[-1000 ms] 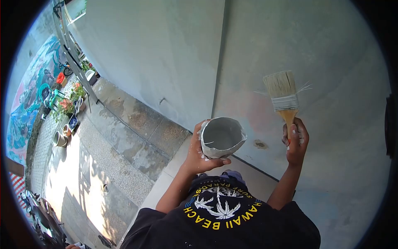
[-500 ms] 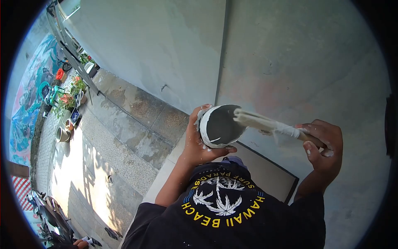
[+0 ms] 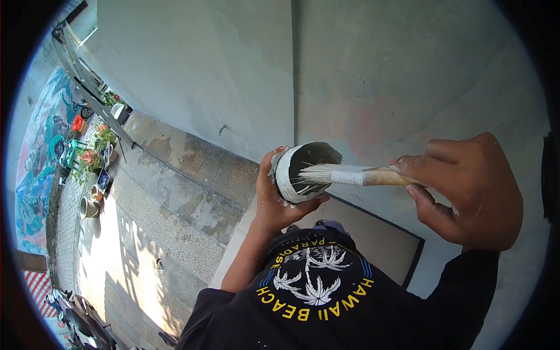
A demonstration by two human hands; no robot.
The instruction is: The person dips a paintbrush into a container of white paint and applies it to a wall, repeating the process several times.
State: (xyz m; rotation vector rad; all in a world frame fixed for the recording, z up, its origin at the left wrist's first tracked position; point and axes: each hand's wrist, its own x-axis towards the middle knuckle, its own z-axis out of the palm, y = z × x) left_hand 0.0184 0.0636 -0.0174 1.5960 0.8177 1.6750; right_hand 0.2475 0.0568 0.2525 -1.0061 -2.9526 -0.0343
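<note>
A round paint container (image 3: 284, 176), smeared white on its outside and dark inside, is gripped around its side by my left hand (image 3: 270, 204). Its mouth tilts toward the camera. My right hand (image 3: 469, 192) is closed on the wooden handle of a paintbrush (image 3: 350, 176), thumb and fingers pinching it. Pale bristles reach over the mouth of the container, and white wrapping covers the brush's middle. Flecks of white paint dot both hands.
A grey-green wall (image 3: 408, 81) with faint pink patches rises ahead, with a vertical edge (image 3: 293, 70) beside a paler panel (image 3: 204, 70). Down on the left lie paving (image 3: 169, 221), potted plants (image 3: 90, 157), a planter pot (image 3: 88, 207) and a motorcycle (image 3: 81, 321).
The right hand has come up closer to the camera, and the brush's bristles have moved left and slightly down over the container. The container has shifted a little left in view.
</note>
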